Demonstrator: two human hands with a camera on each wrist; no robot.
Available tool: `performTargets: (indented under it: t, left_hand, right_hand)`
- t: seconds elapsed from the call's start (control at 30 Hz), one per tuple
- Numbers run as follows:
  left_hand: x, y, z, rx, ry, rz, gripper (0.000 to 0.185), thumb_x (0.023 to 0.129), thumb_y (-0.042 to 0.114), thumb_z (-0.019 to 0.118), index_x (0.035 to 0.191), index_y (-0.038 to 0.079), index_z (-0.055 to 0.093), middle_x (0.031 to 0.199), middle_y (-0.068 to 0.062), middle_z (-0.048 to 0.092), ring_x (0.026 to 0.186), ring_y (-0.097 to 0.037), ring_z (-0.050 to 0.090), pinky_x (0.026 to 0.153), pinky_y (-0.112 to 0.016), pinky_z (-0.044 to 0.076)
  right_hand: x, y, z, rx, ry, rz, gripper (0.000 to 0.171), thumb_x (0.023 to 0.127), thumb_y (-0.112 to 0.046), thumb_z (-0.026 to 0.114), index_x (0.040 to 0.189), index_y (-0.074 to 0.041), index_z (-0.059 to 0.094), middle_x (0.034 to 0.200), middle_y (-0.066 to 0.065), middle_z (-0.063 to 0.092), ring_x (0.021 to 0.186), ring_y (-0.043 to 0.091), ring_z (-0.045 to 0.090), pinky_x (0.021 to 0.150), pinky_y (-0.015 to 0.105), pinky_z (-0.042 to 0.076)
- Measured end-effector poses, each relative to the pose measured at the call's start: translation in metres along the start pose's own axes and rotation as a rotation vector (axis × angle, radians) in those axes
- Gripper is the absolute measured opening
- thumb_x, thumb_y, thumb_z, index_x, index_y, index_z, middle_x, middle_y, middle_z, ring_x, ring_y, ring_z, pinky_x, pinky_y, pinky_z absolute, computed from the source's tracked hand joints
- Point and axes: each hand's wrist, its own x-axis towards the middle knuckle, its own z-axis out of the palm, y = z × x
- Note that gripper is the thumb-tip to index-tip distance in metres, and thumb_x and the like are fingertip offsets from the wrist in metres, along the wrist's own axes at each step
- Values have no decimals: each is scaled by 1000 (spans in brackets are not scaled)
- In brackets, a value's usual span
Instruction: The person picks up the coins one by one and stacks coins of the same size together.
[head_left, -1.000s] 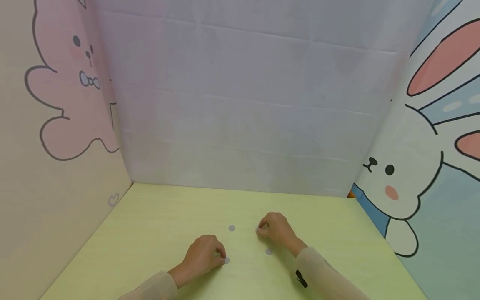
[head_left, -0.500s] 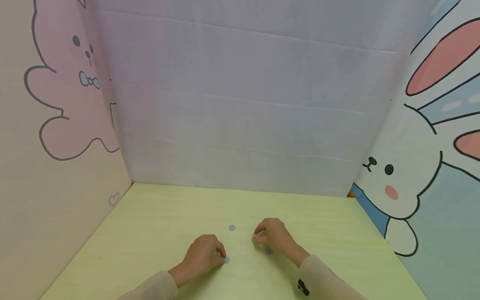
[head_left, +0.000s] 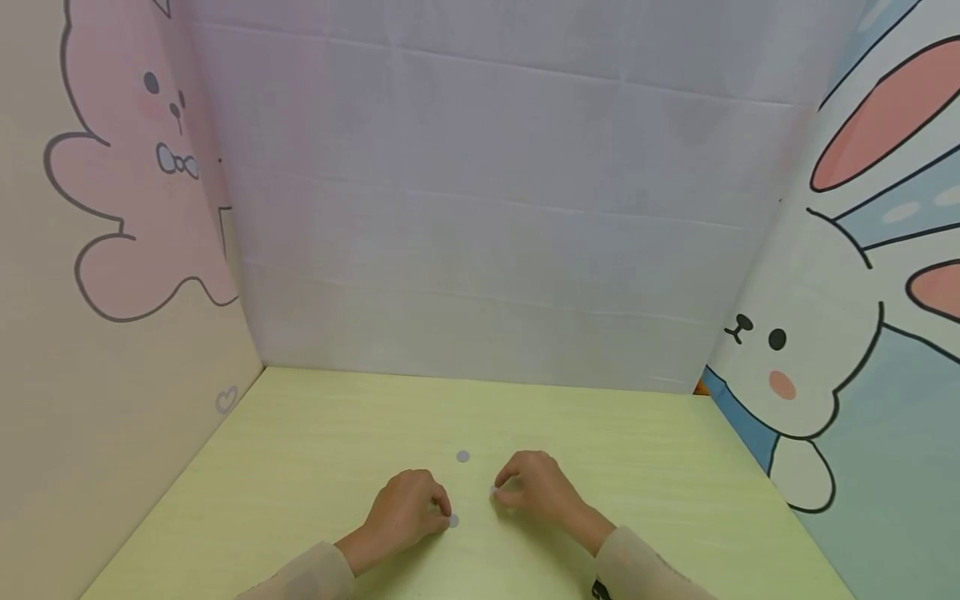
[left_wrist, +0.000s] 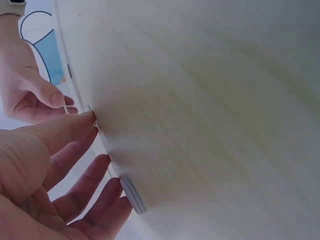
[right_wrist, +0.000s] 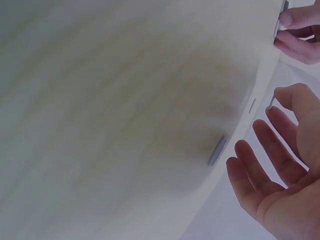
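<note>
At the middle of the table my left hand (head_left: 407, 512) pinches a small flat grey disc (head_left: 453, 521), coin-like, at the tabletop. In the left wrist view a thicker grey disc or short stack (left_wrist: 132, 195) lies by its lower fingers, hidden from the head view. My right hand (head_left: 538, 490) holds a thin, pale disc (right_wrist: 271, 102) edge-on between thumb and index finger, above the table, its other fingers spread. Below those fingers, another grey disc (right_wrist: 217, 150) lies on the table; the right hand covers it in the head view.
A further grey disc (head_left: 462, 456) lies on the pale yellow table (head_left: 337, 417) beyond both hands. A white back panel (head_left: 480, 208) and side panels printed with a pink bear (head_left: 142, 192) and a white rabbit (head_left: 810, 333) enclose the table.
My right hand has moved left and nearer to the left hand, carrying its disc and now hiding one disc on the table. The left hand has stayed in place.
</note>
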Motion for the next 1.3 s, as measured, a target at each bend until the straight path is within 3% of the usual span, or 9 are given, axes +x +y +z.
performTargets:
  t: [0.23, 0.47, 0.73, 1.0, 1.3]
  left_hand:
    - [0, -1, -1, -2, 0, 6, 15, 79, 18, 94, 75, 24, 81, 81, 10, 62, 78, -6, 52, 68, -28, 47]
    - [-1, -1, -2, -11, -4, 13, 14, 79, 18, 94, 75, 24, 82, 81, 10, 62, 78, -8, 53, 68, -29, 48]
    - [-2, -1, -3, -4, 0, 23, 12, 79, 20, 95, 77, 23, 83, 82, 9, 65, 79, -9, 55, 70, -30, 50]
    - [-2, -1, -2, 12, 2, 21, 12, 78, 19, 94, 78, 22, 83, 83, 9, 65, 79, -8, 55, 68, -29, 50]
    - [-1, 0, -2, 33, 8, 22, 13, 77, 19, 96, 79, 23, 84, 82, 10, 64, 78, -8, 55, 68, -30, 50]
  right_hand:
    - [-1, -9, 6, 12, -19, -39, 3, 85, -13, 87, 86, -11, 84, 86, -4, 78, 84, 10, 71, 78, 27, 57]
    - [-3, -18, 10, -18, -60, -57, 5, 88, -17, 86, 87, -13, 84, 87, -8, 77, 87, 8, 70, 83, 29, 58]
    - [-1, -29, 14, -21, -95, -55, 4, 84, -14, 86, 88, -14, 84, 89, -9, 77, 87, 4, 68, 89, 33, 57]
    - [3, -40, 18, 14, -120, -90, 4, 84, -12, 84, 88, -13, 84, 87, -7, 77, 86, 2, 68, 84, 24, 56]
    - [6, -49, 23, -40, -129, -90, 5, 85, -16, 86, 89, -15, 84, 89, -11, 77, 87, 2, 68, 93, 32, 56]
